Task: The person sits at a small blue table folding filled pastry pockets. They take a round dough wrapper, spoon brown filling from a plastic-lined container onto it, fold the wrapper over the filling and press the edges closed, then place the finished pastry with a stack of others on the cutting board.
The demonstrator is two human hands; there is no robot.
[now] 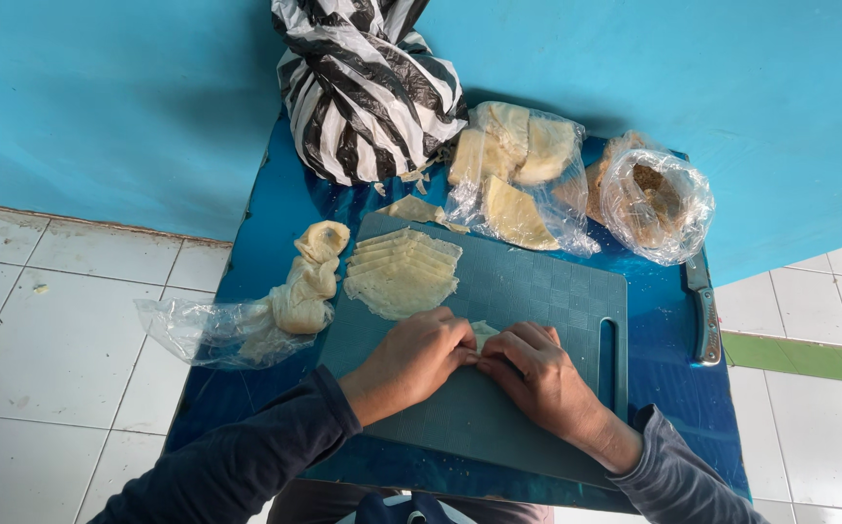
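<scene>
Blue table (pixel 275 223) bears a grey-green board (pixel 537 291). On it, both hands, left (pixel 411 361) and right (pixel 542 374), pinch a small pale wrapper (pixel 482 334), mostly hidden; its axis cannot be told.

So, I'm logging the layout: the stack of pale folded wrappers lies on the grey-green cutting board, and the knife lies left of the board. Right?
Not quite. The stack of pale folded wrappers does lie on the grey-green plastic cutting board, but the metal knife lies to the right of the board, on the blue table. The head view shows it.
</scene>
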